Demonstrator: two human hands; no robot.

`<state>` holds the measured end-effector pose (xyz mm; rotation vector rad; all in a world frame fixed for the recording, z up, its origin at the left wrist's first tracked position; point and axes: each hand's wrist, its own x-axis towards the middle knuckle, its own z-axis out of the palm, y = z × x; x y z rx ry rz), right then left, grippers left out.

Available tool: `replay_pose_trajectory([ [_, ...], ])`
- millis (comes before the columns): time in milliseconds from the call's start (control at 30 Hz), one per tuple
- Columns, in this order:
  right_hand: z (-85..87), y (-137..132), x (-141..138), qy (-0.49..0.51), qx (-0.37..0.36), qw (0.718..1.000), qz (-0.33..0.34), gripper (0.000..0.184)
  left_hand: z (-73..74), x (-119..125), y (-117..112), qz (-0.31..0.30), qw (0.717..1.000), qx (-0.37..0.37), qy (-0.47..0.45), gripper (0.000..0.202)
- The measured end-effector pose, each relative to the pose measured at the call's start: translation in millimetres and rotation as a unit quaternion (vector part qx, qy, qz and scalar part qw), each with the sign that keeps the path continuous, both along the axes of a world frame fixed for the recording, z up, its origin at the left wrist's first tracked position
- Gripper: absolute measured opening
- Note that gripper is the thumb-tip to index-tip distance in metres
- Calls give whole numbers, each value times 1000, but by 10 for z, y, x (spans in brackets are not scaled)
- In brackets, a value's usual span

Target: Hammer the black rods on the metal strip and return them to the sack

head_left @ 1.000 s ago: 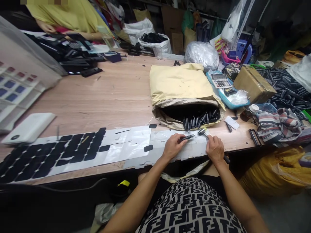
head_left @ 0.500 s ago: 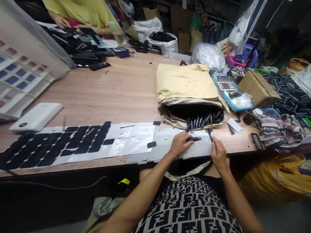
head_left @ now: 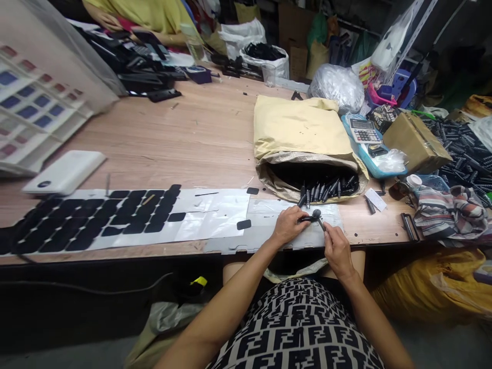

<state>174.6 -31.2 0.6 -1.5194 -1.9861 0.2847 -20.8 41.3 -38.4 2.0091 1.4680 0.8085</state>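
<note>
My left hand [head_left: 287,225] lies on the grey sheet [head_left: 261,237] at the table's front edge. Its fingers are closed on a slim black part [head_left: 305,219], which looks like a short tube. In my right hand [head_left: 338,251] is a small hammer [head_left: 320,220] with a dark round head and a thin handle. The hammer's head is over the black part's right end and hides it; whether they touch I cannot tell. Just behind the hands, a yellow-beige sack [head_left: 300,128] lies with its mouth facing me, and several similar black parts [head_left: 323,190] stick out of it.
Rows of flat black pads [head_left: 82,220] lie on a white sheet [head_left: 215,220] to the left, near a white power bank [head_left: 65,171]. Right of the sack are a blue tray with a calculator [head_left: 365,131], a cardboard box [head_left: 417,141] and a striped cloth [head_left: 449,210]. Another person sits across.
My right hand has moved left, bringing the hammer's head from beside the black part to over its end. My left hand keeps its hold. The whole view has shifted slightly.
</note>
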Motion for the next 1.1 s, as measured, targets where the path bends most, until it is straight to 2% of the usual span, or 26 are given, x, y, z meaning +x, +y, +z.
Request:
replay_pose_trajectory([
  [133,36,-7,-72,26,-5,999,19,38,-8,-4,5,1,1000,0,1,16],
  [267,0,-17,-127,14,-27,999,24,38,1,-2,9,6,1000,-4,10,11],
  [433,-34,84,22,7,0,1000,-1,37,16,-4,12,3,1000,-11,-6,16],
  [600,-123,212,302,-124,56,987,-83,37,26,-19,17,-11,1000,-8,3,22],
  [767,-203,225,356,-228,82,965,-101,36,39,-31,12,14,1000,-12,0,41],
  [1100,-238,218,316,-270,83,953,-108,37,77,-64,-17,23,997,-38,-68,49],
])
